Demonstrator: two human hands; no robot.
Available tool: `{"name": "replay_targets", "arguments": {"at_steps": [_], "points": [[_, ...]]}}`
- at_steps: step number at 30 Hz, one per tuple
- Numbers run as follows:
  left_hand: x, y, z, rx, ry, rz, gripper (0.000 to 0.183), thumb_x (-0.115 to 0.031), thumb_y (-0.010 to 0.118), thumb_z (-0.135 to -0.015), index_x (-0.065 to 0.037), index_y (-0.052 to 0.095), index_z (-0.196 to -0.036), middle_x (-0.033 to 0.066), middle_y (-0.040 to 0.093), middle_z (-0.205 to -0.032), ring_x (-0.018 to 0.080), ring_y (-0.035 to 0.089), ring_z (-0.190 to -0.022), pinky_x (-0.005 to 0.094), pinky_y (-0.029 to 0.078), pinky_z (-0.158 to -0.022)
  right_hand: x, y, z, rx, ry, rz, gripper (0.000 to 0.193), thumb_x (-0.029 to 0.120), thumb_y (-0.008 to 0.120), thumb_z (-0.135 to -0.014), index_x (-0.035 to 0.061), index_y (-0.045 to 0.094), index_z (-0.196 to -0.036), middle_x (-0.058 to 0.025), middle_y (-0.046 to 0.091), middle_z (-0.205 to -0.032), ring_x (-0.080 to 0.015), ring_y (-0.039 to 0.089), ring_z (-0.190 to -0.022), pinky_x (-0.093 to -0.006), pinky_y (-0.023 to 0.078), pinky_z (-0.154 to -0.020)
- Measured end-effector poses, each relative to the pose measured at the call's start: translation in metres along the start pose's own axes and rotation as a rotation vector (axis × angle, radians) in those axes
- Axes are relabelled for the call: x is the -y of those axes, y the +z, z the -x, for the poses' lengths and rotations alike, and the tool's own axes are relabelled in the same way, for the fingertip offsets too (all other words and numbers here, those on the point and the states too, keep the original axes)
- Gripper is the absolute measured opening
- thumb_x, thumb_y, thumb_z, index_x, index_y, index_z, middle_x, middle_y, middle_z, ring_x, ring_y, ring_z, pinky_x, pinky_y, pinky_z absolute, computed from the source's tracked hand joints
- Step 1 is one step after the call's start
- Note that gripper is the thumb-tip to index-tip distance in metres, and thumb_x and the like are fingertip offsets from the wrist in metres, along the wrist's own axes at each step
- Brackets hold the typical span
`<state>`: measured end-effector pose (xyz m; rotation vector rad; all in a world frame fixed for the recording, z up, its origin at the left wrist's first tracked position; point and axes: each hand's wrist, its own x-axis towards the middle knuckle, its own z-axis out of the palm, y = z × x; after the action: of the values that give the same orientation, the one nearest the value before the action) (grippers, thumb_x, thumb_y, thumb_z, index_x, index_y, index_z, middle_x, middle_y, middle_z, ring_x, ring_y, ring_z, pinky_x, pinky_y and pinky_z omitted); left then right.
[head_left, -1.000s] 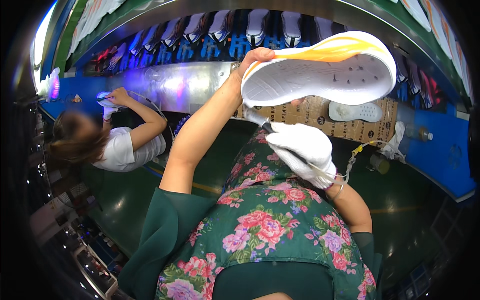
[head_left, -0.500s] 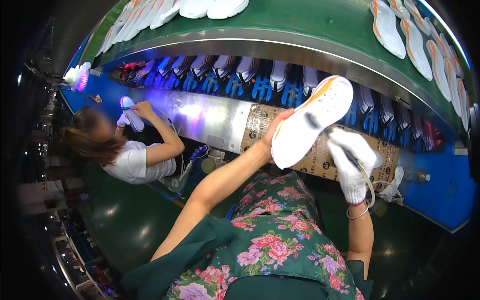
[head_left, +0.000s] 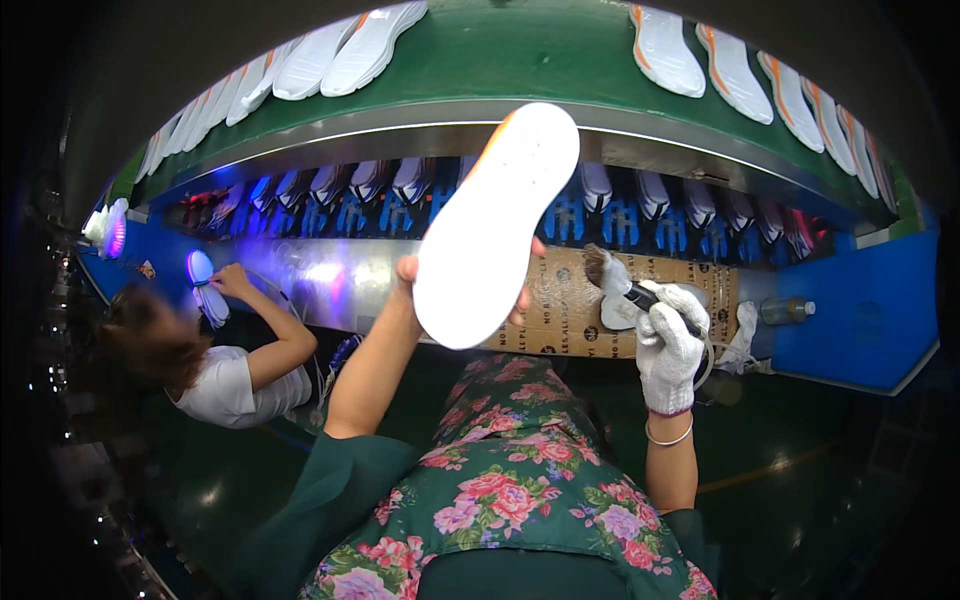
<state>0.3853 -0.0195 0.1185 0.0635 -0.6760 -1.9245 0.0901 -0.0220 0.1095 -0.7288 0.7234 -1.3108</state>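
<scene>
A white shoe sole [head_left: 500, 225] with an orange stripe along one edge is held up in my bare left hand [head_left: 406, 280]. Its broad face is toward me, and most of my fingers are hidden behind it. My right hand [head_left: 670, 345], in a white knitted glove, is closed on the black handle of a brush [head_left: 622, 282]. A pale tube runs back from the brush past my wrist. The dark bristles point up and left, apart from the sole. Below the bristles, a white rounded piece [head_left: 618, 312] lies on the cardboard, partly covered by the brush.
Printed cardboard [head_left: 560, 305] covers part of the metal bench [head_left: 380, 265]. Shoe uppers [head_left: 410, 180] stand on blue holders under a green belt [head_left: 520, 60] carrying several white soles [head_left: 665, 50]. A clear jar [head_left: 787, 311] lies at right. A co-worker [head_left: 240, 370] handles another sole at left.
The sole in my left hand has swung more upright and shifted left. My right hand has drawn the brush away from it, so the bristles now show. The whole view has shifted too.
</scene>
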Motion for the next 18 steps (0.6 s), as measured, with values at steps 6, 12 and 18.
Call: {"name": "replay_targets", "arguments": {"at_steps": [6, 12, 18], "points": [[-0.047, -0.004, -0.124, -0.206, 0.146, 0.217, 0.094, -0.072, 0.037, -0.094, -0.003, 0.015, -0.154, 0.0339, 0.029, -0.147, 0.0537, 0.042, -0.128, 0.056, 0.051, -0.101, -0.027, -0.014, 0.003, -0.216, 0.047, 0.048, 0.018, -0.006, 0.064, -0.087, -0.0072, 0.067, -0.105, -0.0138, 0.07, -0.092, -0.0106, 0.06, -0.066, -0.0209, 0.045, -0.056], [-0.054, -0.04, -0.195, -0.417, 0.165, 0.71, 0.068, -0.042, 0.031, -0.107, 0.004, 0.011, -0.152, 0.0349, 0.016, -0.153, 0.0466, 0.031, -0.14, 0.0526, 0.043, -0.11, -0.056, -0.016, 0.022, -0.245, 0.163, 0.069, 0.02, -0.004, 0.069, -0.085, -0.0062, 0.069, -0.105, -0.0072, 0.067, -0.077, -0.0112, 0.06, -0.062, -0.0213, 0.046, -0.055], [-0.037, -0.017, -0.16, -0.409, 0.207, 0.478, 0.073, -0.038, 0.037, -0.106, 0.005, 0.001, -0.153, 0.0341, 0.022, -0.154, 0.0432, 0.036, -0.139, 0.0489, 0.042, -0.112, -0.084, -0.035, 0.029, -0.264, 0.196, 0.1, 0.022, -0.002, 0.071, -0.085, -0.0058, 0.069, -0.107, -0.0082, 0.069, -0.08, -0.0118, 0.061, -0.063, -0.0211, 0.047, -0.056]]}}
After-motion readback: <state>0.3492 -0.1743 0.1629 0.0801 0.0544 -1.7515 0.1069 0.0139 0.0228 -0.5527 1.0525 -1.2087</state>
